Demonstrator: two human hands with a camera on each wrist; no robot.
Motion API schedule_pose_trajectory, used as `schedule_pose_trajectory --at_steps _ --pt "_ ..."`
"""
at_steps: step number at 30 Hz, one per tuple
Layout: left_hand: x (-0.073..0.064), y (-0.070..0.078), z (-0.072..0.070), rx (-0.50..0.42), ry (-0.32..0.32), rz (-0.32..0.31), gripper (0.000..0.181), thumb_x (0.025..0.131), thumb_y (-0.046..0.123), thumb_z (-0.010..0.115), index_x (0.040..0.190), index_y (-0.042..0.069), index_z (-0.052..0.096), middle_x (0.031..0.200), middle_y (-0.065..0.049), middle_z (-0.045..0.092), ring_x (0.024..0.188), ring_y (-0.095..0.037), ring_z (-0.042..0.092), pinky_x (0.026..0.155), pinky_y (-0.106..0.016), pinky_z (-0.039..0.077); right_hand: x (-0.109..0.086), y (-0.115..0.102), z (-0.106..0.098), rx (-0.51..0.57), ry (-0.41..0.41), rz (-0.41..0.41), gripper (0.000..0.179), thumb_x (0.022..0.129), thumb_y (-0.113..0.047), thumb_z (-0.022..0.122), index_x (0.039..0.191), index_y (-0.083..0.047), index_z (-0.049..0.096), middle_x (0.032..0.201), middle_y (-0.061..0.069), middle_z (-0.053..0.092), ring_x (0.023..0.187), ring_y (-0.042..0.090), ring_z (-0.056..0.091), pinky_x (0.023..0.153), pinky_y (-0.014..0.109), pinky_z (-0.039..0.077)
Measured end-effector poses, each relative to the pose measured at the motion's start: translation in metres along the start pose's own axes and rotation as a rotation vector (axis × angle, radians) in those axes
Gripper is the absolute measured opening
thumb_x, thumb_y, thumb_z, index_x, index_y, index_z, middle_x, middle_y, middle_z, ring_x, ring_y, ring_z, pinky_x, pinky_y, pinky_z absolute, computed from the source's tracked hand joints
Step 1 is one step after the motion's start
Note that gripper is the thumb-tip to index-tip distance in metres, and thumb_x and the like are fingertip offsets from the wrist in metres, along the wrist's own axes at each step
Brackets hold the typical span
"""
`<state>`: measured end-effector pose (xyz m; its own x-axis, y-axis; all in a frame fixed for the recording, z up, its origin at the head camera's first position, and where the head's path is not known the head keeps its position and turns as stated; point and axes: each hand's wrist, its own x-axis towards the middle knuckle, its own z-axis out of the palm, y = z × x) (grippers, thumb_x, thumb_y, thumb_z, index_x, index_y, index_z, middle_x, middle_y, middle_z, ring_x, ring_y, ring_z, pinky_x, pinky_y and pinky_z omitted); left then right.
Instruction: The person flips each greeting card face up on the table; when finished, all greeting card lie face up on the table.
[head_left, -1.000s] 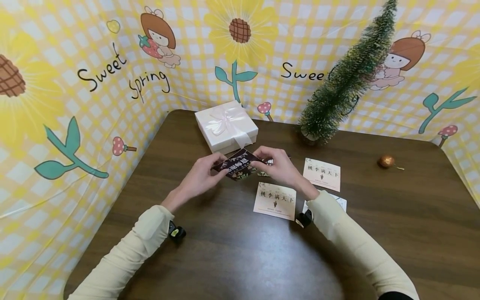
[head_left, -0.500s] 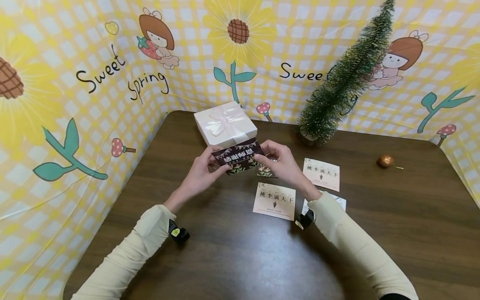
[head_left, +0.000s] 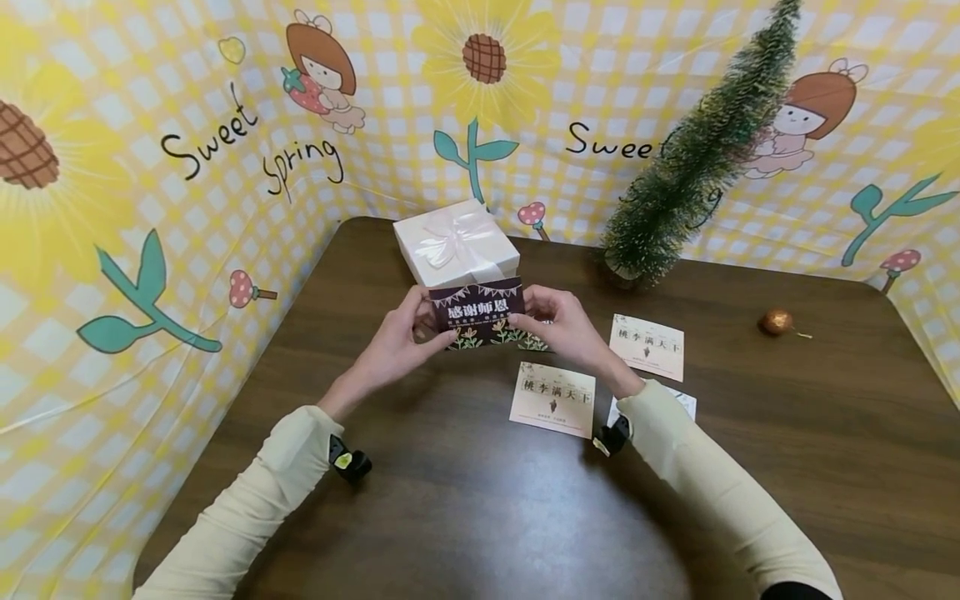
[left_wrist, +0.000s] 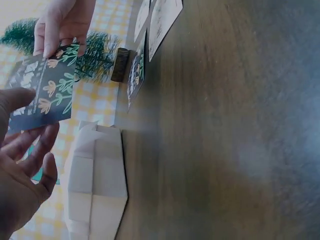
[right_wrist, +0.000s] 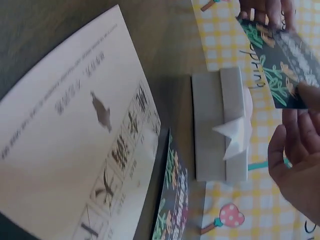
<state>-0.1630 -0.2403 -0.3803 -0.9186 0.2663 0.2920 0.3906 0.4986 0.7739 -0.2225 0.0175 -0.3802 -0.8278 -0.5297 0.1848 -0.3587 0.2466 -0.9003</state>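
Note:
A dark greeting card (head_left: 480,312) with white lettering, a bunting border and line-drawn flowers is raised off the table, its printed front toward me. My left hand (head_left: 401,337) pinches its left edge, thumb on the front and fingers behind. At the opposite edge my right hand (head_left: 562,329) pinches it the same way. Both wrist views show the card clear of the tabletop, as in the left wrist view, where the held card (left_wrist: 47,90) is above the table level. A second dark card (right_wrist: 172,200) with matching flowers lies on the table, partly hidden behind my right hand in the head view.
Behind the held card stands a white gift box (head_left: 457,246) with a ribbon bow. Cream cards (head_left: 552,400) with black characters lie nearer me and to the right, one partly under my right forearm. A small artificial tree (head_left: 675,183) and a copper-coloured ball (head_left: 776,322) are farther right.
Between both hands, the dark card has turned from tilted and slanting to level and facing me, so its lettering now reads straight. Both hands keep their hold; the table items stay put.

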Motion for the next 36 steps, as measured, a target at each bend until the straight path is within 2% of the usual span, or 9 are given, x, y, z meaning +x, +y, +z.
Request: schedule_pose_trajectory --at_steps 2,7,10,11,15,18,22,32,36 --pt "0.0 -0.001 0.001 0.012 0.026 -0.017 0.042 0.087 0.005 0.072 0.118 0.001 0.045 0.093 -0.01 0.072 0.075 -0.018 0.064 0.064 -0.025 0.048 0.0 -0.003 0.002 -0.038 0.007 0.033 0.009 0.091 -0.014 0.069 0.091 -0.006 0.065 0.083 0.006 0.069 0.075 0.037 0.06 0.062 0.025 0.042" --pt "0.0 0.001 0.004 0.004 0.056 -0.09 0.04 0.084 -0.002 0.072 0.111 -0.004 0.042 0.082 -0.016 0.067 0.072 -0.024 0.063 0.066 -0.025 0.05 0.002 -0.006 0.007 -0.21 -0.039 0.114 0.016 0.092 -0.02 0.069 0.084 -0.007 0.063 0.075 0.01 0.067 0.06 0.017 0.051 0.056 0.026 0.037" --pt "-0.002 -0.003 0.007 0.012 0.022 -0.175 0.042 0.084 -0.001 0.073 0.109 -0.003 0.038 0.084 -0.018 0.065 0.076 -0.027 0.065 0.072 -0.033 0.053 0.002 -0.003 0.009 -0.296 -0.114 0.157 0.022 0.092 -0.022 0.068 0.077 -0.006 0.062 0.071 0.015 0.067 0.052 0.011 0.046 0.051 0.024 0.034" --pt "-0.003 -0.01 0.009 0.022 0.004 -0.2 0.043 0.085 0.001 0.073 0.108 -0.001 0.037 0.085 -0.017 0.065 0.077 -0.026 0.066 0.074 -0.035 0.053 0.002 -0.001 0.011 -0.325 -0.14 0.176 0.025 0.092 -0.023 0.068 0.075 -0.007 0.062 0.069 0.015 0.066 0.05 0.01 0.044 0.049 0.023 0.033" --pt "-0.008 -0.02 0.015 0.065 -0.041 -0.267 0.038 0.084 0.002 0.074 0.1 0.001 0.039 0.087 -0.017 0.063 0.074 -0.023 0.064 0.07 -0.034 0.052 0.001 0.003 0.019 -0.439 -0.236 0.259 0.034 0.092 -0.029 0.068 0.065 -0.01 0.061 0.057 0.005 0.059 0.043 0.008 0.036 0.043 0.021 0.028" --pt "-0.011 -0.024 0.021 0.098 -0.063 -0.285 0.03 0.083 0.002 0.075 0.09 0.002 0.046 0.082 -0.014 0.061 0.068 -0.018 0.06 0.065 -0.029 0.049 -0.001 0.004 0.024 -0.507 -0.285 0.328 0.043 0.092 -0.033 0.068 0.056 -0.013 0.054 0.049 -0.004 0.047 0.04 0.007 0.031 0.041 0.021 0.023" --pt "-0.012 -0.024 0.026 0.158 -0.103 -0.279 0.024 0.082 0.003 0.074 0.08 0.005 0.051 0.075 -0.008 0.059 0.066 -0.016 0.055 0.061 -0.027 0.045 -0.002 0.005 0.028 -0.565 -0.308 0.38 0.05 0.091 -0.034 0.068 0.051 -0.016 0.044 0.045 -0.007 0.033 0.04 0.007 0.027 0.041 0.022 0.02" --pt "-0.013 -0.021 0.026 0.306 -0.211 -0.261 0.027 0.085 0.008 0.072 0.073 0.008 0.048 0.073 -0.004 0.047 0.069 -0.02 0.048 0.062 -0.031 0.038 -0.001 0.006 0.036 -0.691 -0.36 0.396 0.055 0.093 -0.036 0.066 0.048 -0.017 0.04 0.043 -0.007 0.028 0.039 0.007 0.026 0.041 0.022 0.019" --pt "-0.015 -0.02 0.024 0.35 -0.241 -0.281 0.028 0.086 0.01 0.072 0.073 0.009 0.048 0.076 -0.005 0.047 0.071 -0.021 0.048 0.062 -0.032 0.038 -0.001 0.007 0.04 -0.699 -0.376 0.364 0.055 0.094 -0.034 0.065 0.048 -0.017 0.04 0.043 -0.007 0.028 0.039 0.007 0.027 0.041 0.022 0.019"
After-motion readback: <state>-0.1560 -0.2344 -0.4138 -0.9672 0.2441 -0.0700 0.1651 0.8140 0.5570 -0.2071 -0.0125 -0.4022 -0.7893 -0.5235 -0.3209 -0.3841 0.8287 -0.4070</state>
